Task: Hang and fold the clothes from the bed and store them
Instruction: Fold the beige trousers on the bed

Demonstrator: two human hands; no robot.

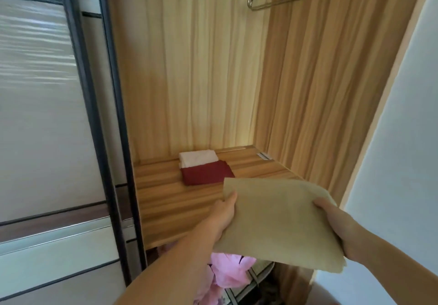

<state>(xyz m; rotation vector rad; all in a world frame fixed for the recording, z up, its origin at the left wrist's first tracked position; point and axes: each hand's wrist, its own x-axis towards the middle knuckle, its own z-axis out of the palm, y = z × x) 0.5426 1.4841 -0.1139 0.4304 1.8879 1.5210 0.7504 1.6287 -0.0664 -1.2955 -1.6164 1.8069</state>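
From the head camera, the left hand [225, 214] and right hand [336, 226] each grip an edge of a folded beige cloth [272, 221] above the wardrobe shelf [170, 200], which holds a folded maroon garment [206, 172] (a folded white one [198, 158] touches it behind).

The folded cloth [279, 221] was plain beige. On the striped, honey-brown wooden shelf [166, 200] lay a dark red folded garment [206, 173] and a white one [198, 158] — both plain. Below showed pink fabric [227, 274]; the door frame [106, 105] was black.
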